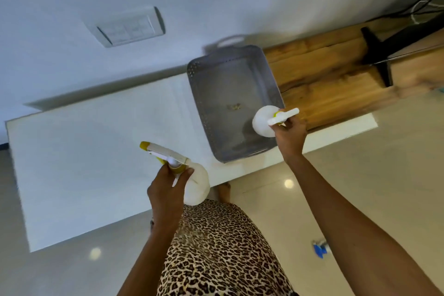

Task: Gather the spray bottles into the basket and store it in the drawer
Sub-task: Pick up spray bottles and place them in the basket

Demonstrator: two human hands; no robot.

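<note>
Left grip clasps the neck of a bulbous white spray bottle above the smooth table, right grip clasps a second bottle over the perforated grey basket.

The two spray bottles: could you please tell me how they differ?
The left-hand bottle hangs outside the basket, over the white table's edge; the right-hand bottle is at the basket's corner. The left-hand bottle's nozzle points left, the right-hand bottle's right. Both are white with yellow trim, gripped at the neck.

You face a white counter that meets a wooden top. The grey basket sits on the white part, just beside the wood. A black stand foot rests on the wood.
</note>
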